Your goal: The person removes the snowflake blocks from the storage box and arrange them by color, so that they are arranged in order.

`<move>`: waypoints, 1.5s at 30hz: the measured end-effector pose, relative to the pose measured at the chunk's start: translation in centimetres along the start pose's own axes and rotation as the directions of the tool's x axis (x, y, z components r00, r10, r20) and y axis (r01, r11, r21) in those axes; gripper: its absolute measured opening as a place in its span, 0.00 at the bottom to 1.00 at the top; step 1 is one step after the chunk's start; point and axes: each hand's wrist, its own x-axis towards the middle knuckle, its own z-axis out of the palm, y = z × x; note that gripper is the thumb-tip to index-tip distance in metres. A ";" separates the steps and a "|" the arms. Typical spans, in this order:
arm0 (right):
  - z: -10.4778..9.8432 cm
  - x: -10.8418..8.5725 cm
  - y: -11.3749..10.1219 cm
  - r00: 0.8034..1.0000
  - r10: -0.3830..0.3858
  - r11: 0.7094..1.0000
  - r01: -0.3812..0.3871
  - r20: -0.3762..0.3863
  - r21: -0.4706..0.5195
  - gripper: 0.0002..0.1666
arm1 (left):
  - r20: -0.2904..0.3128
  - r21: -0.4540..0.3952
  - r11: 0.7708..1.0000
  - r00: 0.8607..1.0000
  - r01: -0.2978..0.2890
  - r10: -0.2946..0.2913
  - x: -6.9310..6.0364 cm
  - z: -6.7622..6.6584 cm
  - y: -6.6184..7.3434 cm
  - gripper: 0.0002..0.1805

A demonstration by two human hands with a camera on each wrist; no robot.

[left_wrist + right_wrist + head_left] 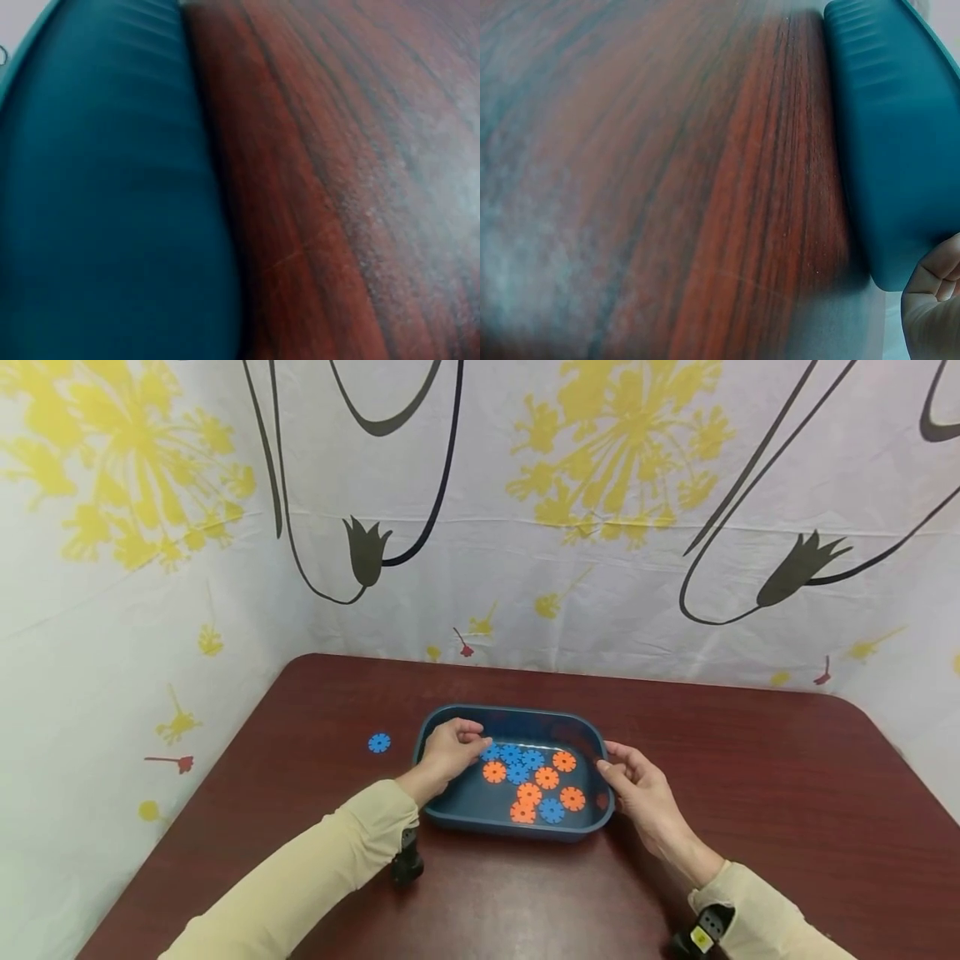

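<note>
Left hand [450,750]: reaching over the tray's left end, thumb and forefinger standing a narrow gap apart; whether they are pinching a disc cannot be told.

Right hand [641,789]: gripping the tray's right end — thumb lying on the rim, fingers bearing on the outer side.

Tray [467,797], blue, one: sitting between the two hands, its right rim resting in the right-hand grip.

Blue discs [517,774], notched, five visible in the tray: four clustering just below and right of the left fingertips, one of them lying right beside the thumb tip; the fifth lying farther off, towards the right hand.

Orange discs [547,777], notched, six: spreading between the left fingertips and the right thumb, the nearest lying just below the left fingertips.

Lone blue disc [379,742]: lying outside the tray, left of the left hand, on the table [735,768].
</note>
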 end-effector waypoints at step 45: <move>0.0 0.1 0.4 1.000 -0.005 1.000 0.005 0.003 0.025 0.30 | -0.057 0.382 0.923 0.996 -0.049 0.076 0.8 1.3 -0.4 0.14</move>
